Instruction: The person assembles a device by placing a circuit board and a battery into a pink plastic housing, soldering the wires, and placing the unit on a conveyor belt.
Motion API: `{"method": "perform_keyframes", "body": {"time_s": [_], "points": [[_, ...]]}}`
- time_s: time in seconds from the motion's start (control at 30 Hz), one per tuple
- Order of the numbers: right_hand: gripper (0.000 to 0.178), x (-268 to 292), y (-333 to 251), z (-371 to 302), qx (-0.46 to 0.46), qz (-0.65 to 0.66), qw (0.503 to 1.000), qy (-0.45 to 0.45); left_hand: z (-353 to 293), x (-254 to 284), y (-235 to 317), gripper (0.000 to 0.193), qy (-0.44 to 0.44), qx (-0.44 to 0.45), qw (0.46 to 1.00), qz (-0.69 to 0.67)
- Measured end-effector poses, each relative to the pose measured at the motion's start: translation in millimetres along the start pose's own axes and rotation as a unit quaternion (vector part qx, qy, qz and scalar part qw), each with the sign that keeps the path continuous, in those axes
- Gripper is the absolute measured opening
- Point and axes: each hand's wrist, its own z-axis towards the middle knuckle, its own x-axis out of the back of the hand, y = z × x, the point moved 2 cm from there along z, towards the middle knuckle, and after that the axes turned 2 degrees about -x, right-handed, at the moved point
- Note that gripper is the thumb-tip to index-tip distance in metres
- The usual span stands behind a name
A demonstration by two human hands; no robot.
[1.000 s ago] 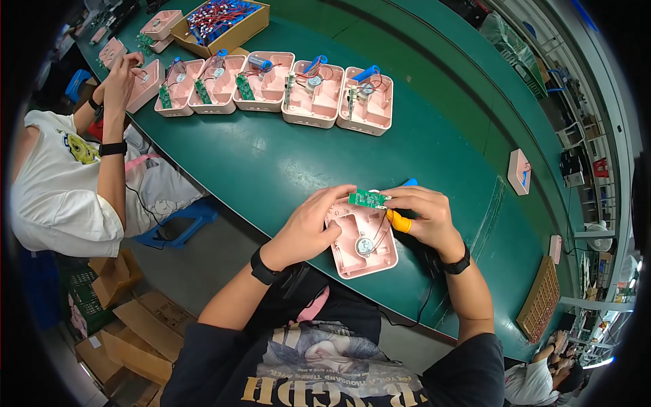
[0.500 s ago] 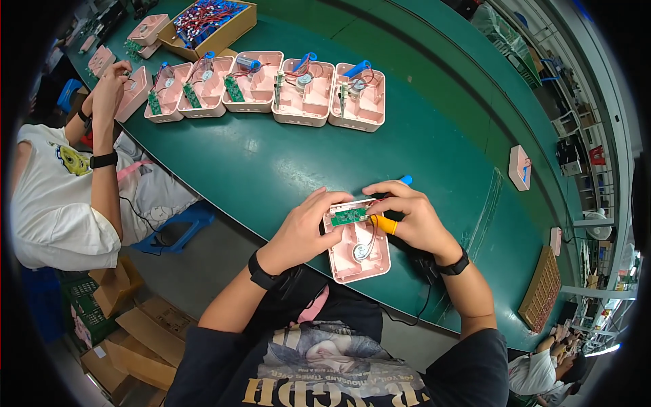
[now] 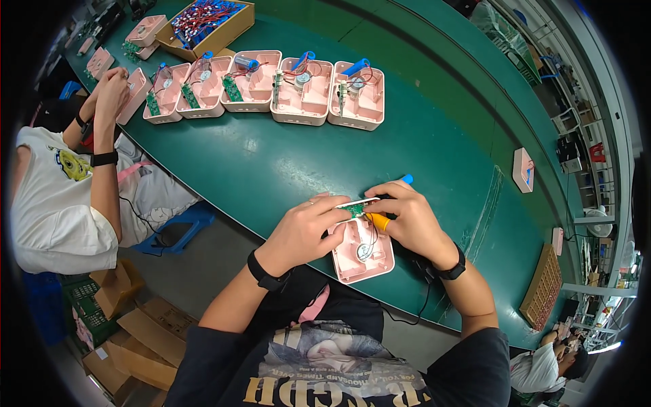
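Near the table's front edge a pink plastic housing (image 3: 350, 261) lies open side up, with a round silver part (image 3: 365, 252) and thin wires inside. Over its far end, a green circuit board (image 3: 354, 211) is tilted between my two hands. My left hand (image 3: 305, 227) is closed, its fingers gripping the board's left end. At the right end my right hand (image 3: 413, 220) is closed on the board, by the wires; a yellow cover (image 3: 378, 221) sits on one digit. Beyond that hand the end of a blue cylindrical battery (image 3: 407, 179) shows.
Several pink housings (image 3: 302, 115) with boards, wires and batteries stand in a row at the far left. Behind them is a cardboard box (image 3: 234, 34) of blue batteries. A co-worker's hands (image 3: 112, 91) hold another housing. A compartment tray (image 3: 540, 288) lies at right.
The circuit board has tipped up more steeply at the housing's far end. My left hand's fingers have moved farther over it. The housing has shifted slightly right.
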Motion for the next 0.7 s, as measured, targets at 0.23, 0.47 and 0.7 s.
{"method": "perform_keyframes", "body": {"time_s": [0.23, 0.47, 0.7], "points": [[0.021, 4, 0, 2, -0.019, -0.014, 0.999, -0.024, 2, -1, 7, 0.019, 0.010, -0.025, 0.996, 0.080], [0.026, 21, -6, 1, 0.011, -0.054, 0.998, -0.040, 4, 0, 10, 0.020, 0.020, -0.028, 0.995, 0.094], [0.038, 39, 17, -9, -0.019, -0.133, 0.991, -0.024, -2, 0, 17, 0.022, 0.035, -0.013, 0.994, 0.105]]}}
